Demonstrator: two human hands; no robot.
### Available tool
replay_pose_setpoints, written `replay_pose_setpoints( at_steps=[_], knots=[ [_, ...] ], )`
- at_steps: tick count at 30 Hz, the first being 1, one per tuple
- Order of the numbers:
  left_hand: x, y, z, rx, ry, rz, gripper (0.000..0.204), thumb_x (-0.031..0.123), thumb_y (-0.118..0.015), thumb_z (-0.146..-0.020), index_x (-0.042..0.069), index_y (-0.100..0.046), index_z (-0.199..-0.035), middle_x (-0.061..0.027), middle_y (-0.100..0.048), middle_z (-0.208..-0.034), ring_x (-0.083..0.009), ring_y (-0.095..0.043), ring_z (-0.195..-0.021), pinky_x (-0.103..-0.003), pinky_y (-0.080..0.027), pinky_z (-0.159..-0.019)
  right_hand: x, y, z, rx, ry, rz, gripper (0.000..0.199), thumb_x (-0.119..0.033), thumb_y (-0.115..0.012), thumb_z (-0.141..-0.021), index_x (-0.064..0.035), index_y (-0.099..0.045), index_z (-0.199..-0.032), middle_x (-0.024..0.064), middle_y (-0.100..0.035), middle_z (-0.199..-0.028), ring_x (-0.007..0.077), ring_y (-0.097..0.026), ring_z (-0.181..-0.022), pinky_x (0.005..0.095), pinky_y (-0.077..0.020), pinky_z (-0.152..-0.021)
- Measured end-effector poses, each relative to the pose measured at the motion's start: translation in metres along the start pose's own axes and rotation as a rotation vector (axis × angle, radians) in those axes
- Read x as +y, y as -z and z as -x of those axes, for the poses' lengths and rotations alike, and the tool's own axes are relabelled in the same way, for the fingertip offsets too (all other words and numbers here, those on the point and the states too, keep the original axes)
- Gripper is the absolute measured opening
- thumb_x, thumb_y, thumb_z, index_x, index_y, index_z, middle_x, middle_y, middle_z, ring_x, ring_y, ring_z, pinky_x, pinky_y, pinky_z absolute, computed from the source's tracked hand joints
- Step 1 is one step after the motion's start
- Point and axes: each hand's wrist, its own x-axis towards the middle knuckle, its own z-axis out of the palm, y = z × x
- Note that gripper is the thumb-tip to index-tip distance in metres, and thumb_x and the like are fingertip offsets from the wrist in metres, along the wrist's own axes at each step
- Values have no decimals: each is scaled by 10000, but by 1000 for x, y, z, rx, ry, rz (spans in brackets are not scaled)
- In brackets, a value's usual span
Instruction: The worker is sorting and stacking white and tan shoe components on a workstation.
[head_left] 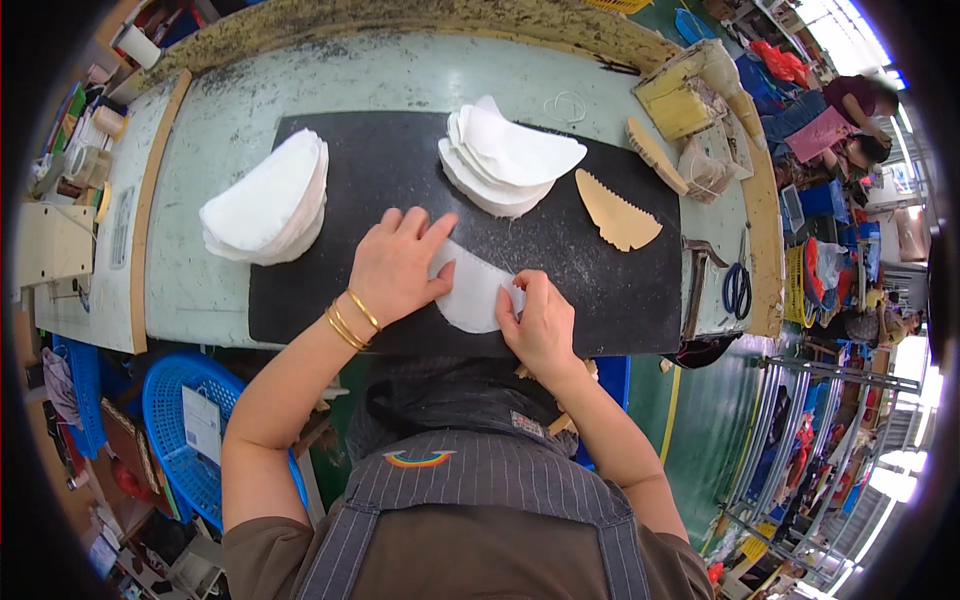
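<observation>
A white half-moon cloth piece (474, 292) lies on the black mat (350, 150) near its front edge, between my hands. My left hand (402, 262) rests at its left side, fingers spread and thumb on the piece. Closed in a pinch, my right hand (540, 322) grips the piece's right edge. Beyond them sits a stack of similar white pieces (505, 160), loosely fanned. Another white stack (268, 205) lies at the mat's left edge. To the right is a tan template (617, 212) with a notched edge.
A second tan notched template (656, 157) leans near a yellow block (682, 103) at the back right. Dark-handled scissors (737, 290) lie at the table's right side. A blue plastic basket (190, 400) stands below left. A wooden strip (160, 215) borders the worktop's left.
</observation>
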Motion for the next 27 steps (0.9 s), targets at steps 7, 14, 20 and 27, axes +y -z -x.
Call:
replay_pose_setpoints(
  at_steps=[7,14,20,27],
  knots=[
    [34,-19,44,-38,-331,166,714,347,-647,-794,22,-376,-1369,-175,-408,-1388,-347,-388,-1280,-494,-283,-1067,-4,4,-3,-36,117,113,222,-92,-648,-759,-34,-500,-915,121,-550,-799,300,-580,-743,400,-479,-596],
    [19,-27,80,75,-442,25,467,184,-563,-764,97,-563,-1223,-50,-542,-1282,-252,-485,-1209,-471,-346,-1031,19,45,-53,143,105,275,133,-92,-661,-780,-52,-567,-865,98,-557,-828,290,-564,-778,377,-465,-638],
    [-34,100,64,553,-78,-192,449,79,-560,-755,82,-580,-1204,-80,-543,-1272,-305,-493,-1184,-529,-342,-1012,-4,2,-134,167,283,191,104,-118,-638,-808,-33,-612,-862,111,-588,-860,303,-563,-829,390,-471,-710],
    [-58,76,72,639,96,-260,659,480,-677,-769,14,-545,-1215,-152,-520,-1272,-375,-447,-1199,-586,-214,-1052,9,-22,-118,106,322,292,50,-79,-584,-712,-52,-589,-754,101,-569,-806,279,-552,-789,382,-482,-692]
  ],
)
